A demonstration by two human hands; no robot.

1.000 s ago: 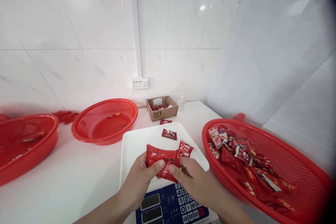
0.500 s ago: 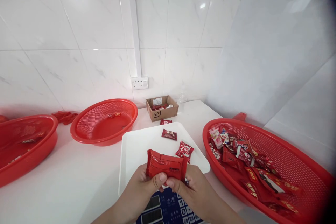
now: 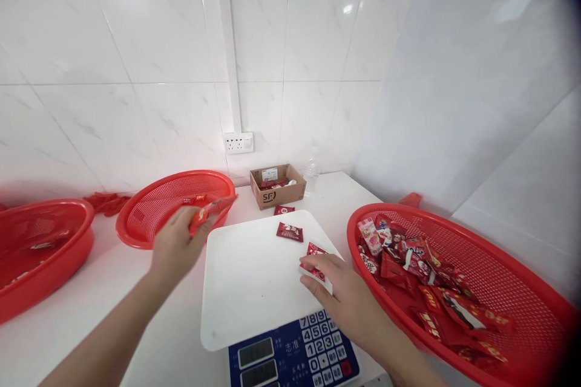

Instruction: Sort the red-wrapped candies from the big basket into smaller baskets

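Observation:
My left hand [image 3: 175, 245] is closed around a red snack packet [image 3: 214, 211], holding it out at the near right rim of the middle red basket [image 3: 136, 208]. My right hand [image 3: 351, 290] hovers over the right side of the scale's white platform [image 3: 254, 284], thumb and fingers apart. Its fingertips are at a red-and-white packet [image 3: 315, 249], partly hidden by them; whether they touch it I cannot tell. A darker red packet [image 3: 289, 231] lies farther back on the platform. The scale's blue keypad panel [image 3: 293, 347] shows in front.
A large red basket [image 3: 363, 213] with several snack packets stands at the right, and another red basket [image 3: 86, 236] at the far left. Behind the scale are a small cardboard box [image 3: 285, 195] and a loose red packet [image 3: 284, 210]. Red netting [image 3: 106, 202] lies by the wall.
Both hands were together over the scale, holding red packaging. My left hand has carried the packet left to the middle basket; my right hand has let go and moved to the packet on the platform.

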